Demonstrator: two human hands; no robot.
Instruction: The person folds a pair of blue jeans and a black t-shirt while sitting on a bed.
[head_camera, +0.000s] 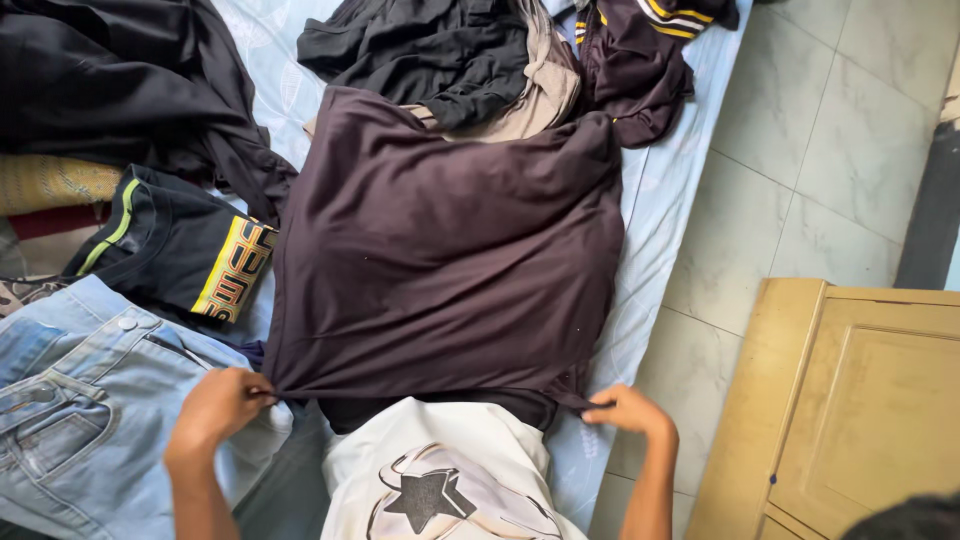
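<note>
both hands pinch the near hem of a dark brown t-shirt (440, 250) that is spread flat on the bed (660, 200), which is covered with a pale blue sheet. the left hand (218, 405) has its fingers clamped together on the shirt's near left corner, and the right hand (628, 410) has its fingers closed on the near right corner, so the hem is pulled taut between them. the shirt's far edge lies over a beige garment (545, 95) and just below a crumpled black garment (430, 45). a white t-shirt with a dark star print (440, 485) lies at the near edge, between the two forearms, partly tucked under the brown shirt's hem. light blue jeans (80, 410) lie beside the left hand, touching it. a black shirt with yellow patterned trim (180, 250) sits just beyond the jeans. a dark striped garment (640, 60) lies at the far right of the bed. a wooden cabinet (850, 400) stands on the tiled floor (800, 150) to the right.
</note>
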